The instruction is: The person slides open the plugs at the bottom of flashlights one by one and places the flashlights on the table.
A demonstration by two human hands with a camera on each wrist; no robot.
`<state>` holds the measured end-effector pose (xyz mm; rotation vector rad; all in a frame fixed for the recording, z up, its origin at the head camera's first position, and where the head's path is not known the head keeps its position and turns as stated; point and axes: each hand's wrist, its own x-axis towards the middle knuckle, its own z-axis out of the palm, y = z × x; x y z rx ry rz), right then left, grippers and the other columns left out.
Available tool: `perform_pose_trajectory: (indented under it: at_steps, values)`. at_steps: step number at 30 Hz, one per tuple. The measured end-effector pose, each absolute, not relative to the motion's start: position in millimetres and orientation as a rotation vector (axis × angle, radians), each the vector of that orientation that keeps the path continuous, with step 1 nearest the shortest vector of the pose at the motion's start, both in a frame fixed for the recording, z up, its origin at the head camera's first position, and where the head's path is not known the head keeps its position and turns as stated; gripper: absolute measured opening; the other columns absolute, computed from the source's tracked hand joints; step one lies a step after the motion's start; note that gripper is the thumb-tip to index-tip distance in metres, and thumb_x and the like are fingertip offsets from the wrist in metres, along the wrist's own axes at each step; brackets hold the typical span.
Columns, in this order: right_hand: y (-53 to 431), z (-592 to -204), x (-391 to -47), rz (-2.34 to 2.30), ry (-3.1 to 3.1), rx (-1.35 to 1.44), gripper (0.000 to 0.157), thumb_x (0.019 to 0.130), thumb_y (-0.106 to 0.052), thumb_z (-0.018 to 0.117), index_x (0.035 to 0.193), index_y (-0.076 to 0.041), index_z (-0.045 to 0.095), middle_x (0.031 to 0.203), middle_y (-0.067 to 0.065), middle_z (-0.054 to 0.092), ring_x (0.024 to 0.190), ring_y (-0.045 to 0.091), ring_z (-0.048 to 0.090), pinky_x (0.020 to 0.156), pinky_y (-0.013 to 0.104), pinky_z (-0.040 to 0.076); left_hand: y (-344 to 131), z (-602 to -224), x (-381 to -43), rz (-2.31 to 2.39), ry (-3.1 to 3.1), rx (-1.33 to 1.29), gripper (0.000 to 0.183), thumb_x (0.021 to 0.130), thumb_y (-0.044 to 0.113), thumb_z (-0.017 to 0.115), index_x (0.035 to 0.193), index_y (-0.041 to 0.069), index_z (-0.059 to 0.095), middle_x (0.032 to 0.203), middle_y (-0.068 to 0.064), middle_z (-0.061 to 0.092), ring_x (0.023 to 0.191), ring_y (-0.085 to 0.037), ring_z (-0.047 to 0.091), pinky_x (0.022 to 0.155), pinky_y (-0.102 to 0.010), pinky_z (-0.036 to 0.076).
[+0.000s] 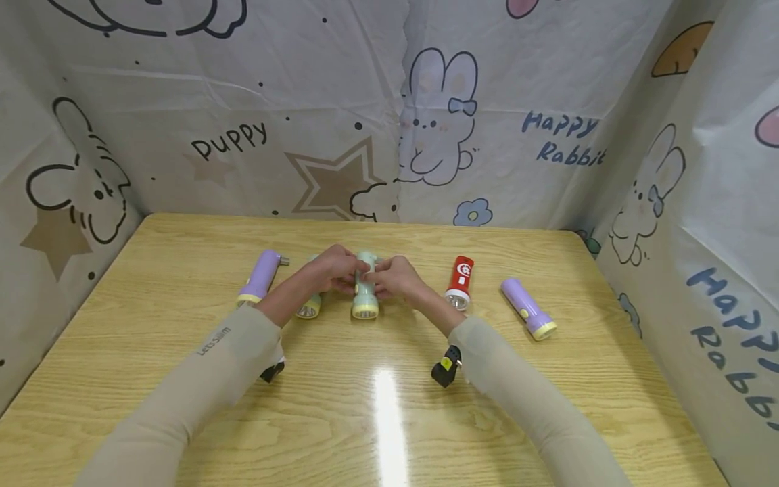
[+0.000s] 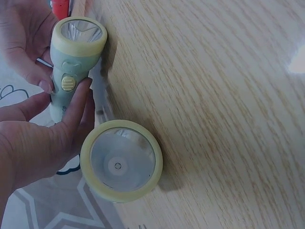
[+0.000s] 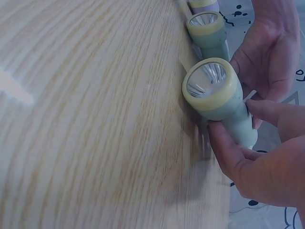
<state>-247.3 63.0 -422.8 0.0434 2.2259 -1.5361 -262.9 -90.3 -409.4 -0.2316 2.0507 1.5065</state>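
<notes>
A pale green flashlight (image 1: 365, 297) with a yellow rim lies at the far middle of the table, its lens facing me. My left hand (image 1: 333, 267) grips its body from the left, thumb and fingers on either side near the yellow switch (image 2: 68, 83). From the right, my right hand (image 1: 398, 276) pinches the same body. In the right wrist view a thin pale piece (image 3: 250, 95) sticks out from its side by the fingertips; its kind is unclear. Just left of it, partly behind my left hand, lies a second green flashlight (image 1: 309, 308).
A purple flashlight (image 1: 263, 276) with metal prongs sticking out lies at the left. To the right are a red flashlight (image 1: 461, 281) and another purple flashlight (image 1: 527, 308). Printed cloth walls (image 1: 341, 81) stand at the table's back and sides.
</notes>
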Motion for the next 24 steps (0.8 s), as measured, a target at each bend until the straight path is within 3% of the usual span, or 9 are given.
perform_pose_trajectory:
  at_steps: [9, 24]
  values:
    - [62.6, -420.4, -246.3, -1.497, 2.222, 0.072, 0.041, 0.08, -0.013, 0.072, 0.114, 0.005, 0.058, 0.103, 0.014, 0.06, 0.079, 0.02, 0.063, 0.076, 0.035, 0.053, -89.1, -410.4, -262.9, 1.491, 2.063, -0.236, 0.026, 0.089, 0.015, 0.058, 0.106, -0.005, 0.055, 0.102, -0.016, 0.057, 0.083, -0.024, 0.061, 0.077, -0.036, 0.052]
    - [62.5, -420.5, -248.3, -1.489, 2.221, 0.097, 0.041, 0.081, -0.01, 0.071, 0.115, 0.006, 0.057, 0.103, 0.013, 0.058, 0.08, 0.02, 0.062, 0.076, 0.034, 0.053, -87.3, -410.1, -260.8, 1.463, 2.095, -0.205, 0.027, 0.089, 0.014, 0.056, 0.104, -0.008, 0.056, 0.107, -0.018, 0.056, 0.088, -0.026, 0.06, 0.079, -0.037, 0.052]
